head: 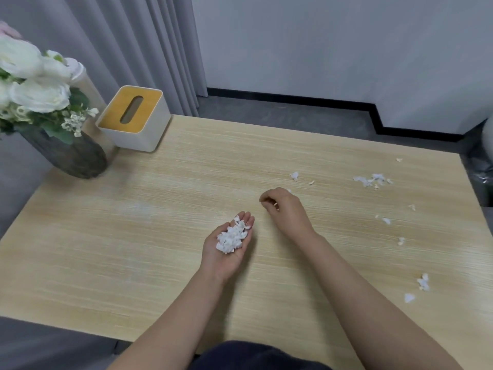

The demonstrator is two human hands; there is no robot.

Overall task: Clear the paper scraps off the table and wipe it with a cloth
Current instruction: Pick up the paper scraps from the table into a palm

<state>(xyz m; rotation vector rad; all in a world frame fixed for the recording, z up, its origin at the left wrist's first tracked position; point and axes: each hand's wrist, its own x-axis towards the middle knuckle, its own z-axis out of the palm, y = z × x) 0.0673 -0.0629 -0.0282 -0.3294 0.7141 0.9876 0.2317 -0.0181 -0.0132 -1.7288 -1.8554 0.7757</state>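
Left hand [229, 243] is cupped palm-up over mid-bench, carrying a pile of white paper scraps [231, 237]; right hand [284, 206] is just beyond it, fingers curled down at the wooden bench [133, 236], can't tell if they're pinching anything. More loose scraps [370, 180] scattered right side, far cluster plus stragglers down toward the near-right edge. They look featherweight, flimsy, easily blown off, so fingertip-pinch or sweep flat-handed into the cupped palm and keep that palm level.
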